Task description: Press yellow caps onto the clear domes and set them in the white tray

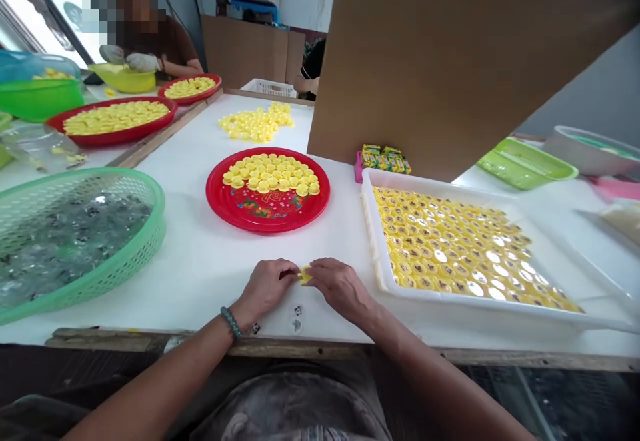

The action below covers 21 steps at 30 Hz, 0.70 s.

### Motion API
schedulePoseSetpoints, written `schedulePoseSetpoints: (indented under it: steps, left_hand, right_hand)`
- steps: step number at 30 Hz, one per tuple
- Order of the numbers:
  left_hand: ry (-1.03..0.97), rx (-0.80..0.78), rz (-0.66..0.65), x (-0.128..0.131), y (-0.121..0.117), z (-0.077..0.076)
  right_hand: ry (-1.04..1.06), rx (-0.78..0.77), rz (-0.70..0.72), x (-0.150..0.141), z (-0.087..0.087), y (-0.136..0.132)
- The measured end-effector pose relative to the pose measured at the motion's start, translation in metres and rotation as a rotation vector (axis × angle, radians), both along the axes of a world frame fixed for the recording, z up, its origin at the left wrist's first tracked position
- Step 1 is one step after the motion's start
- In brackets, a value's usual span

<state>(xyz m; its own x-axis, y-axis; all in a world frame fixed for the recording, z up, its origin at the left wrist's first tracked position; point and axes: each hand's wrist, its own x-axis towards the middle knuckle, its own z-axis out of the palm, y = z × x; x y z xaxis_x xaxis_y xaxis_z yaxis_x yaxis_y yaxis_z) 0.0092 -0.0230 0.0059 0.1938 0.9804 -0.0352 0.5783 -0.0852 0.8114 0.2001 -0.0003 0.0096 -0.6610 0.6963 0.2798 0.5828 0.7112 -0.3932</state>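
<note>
**Yellow piece (305, 275) pinched from both sides**

The left hand (265, 286) pinches the piece from 9 o'clock and the right hand (343, 285) grips it from 3 o'clock, so neither is clearly nearer; fingers hide too much to tell its long axis. It is over the front of the tabletop (187, 254). From it, small printed discs (297, 311) lie near at 6 o'clock, the red plate (220, 204) at 11 o'clock, the white tray (450, 302) at 3 o'clock.

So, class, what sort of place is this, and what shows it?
Probably a small handwork workshop: a red tray of yellow pieces, a white tray of printed yellow discs, and a co-worker wearing gloves.
</note>
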Motion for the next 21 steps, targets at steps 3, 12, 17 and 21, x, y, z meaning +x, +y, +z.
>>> schedulePoseSetpoints:
  steps: [3, 12, 17, 21]
  left_hand:
    - [-0.035, -0.018, 0.018, 0.001, 0.002, -0.003]
    - [0.018, -0.003, 0.017, 0.003, 0.003, -0.003]
    - [0.029, -0.012, -0.007, -0.002, 0.006, -0.002]
    - [0.024, -0.040, 0.051, -0.008, 0.002, -0.004]
  right_hand:
    - [-0.017, 0.014, -0.010, -0.001, -0.002, 0.000]
    - [-0.250, 0.113, 0.127, -0.001, 0.003, 0.003]
    - [-0.166, 0.103, 0.034, -0.005, 0.000, -0.003]
    - [-0.124, 0.128, -0.079, -0.002, 0.003, -0.021]
